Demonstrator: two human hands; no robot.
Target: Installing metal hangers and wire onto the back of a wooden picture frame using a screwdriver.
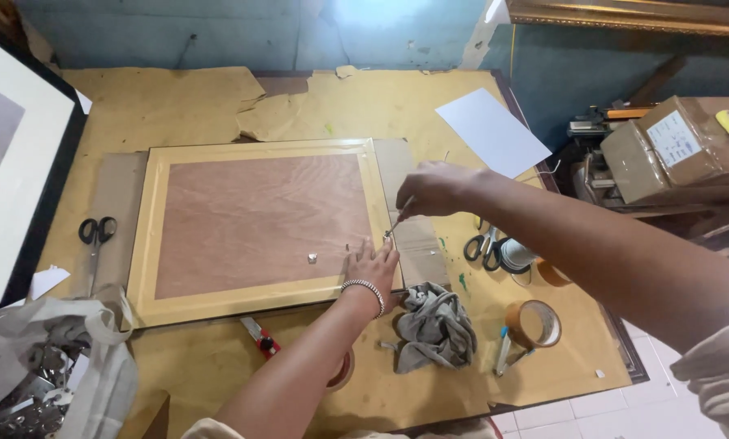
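Two hands work at the right edge of a face-down picture frame [255, 228] on a desk [381, 106].
Left hand [373, 267] lies flat, fingers spread, steadying the frame at 3 o'clock; right hand [431, 189] pinches a thin metal tool [399, 218]. The frame looks stiff, light, best held by its edges.

Face-down picture frame [255, 228] — plywood back, tape-edged — perhaps a thin tool [399, 218] above.

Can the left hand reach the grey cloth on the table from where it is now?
Probably yes. The left hand rests on the frame's right edge, and the grey cloth lies just below and right of it on the table, with nothing between them.
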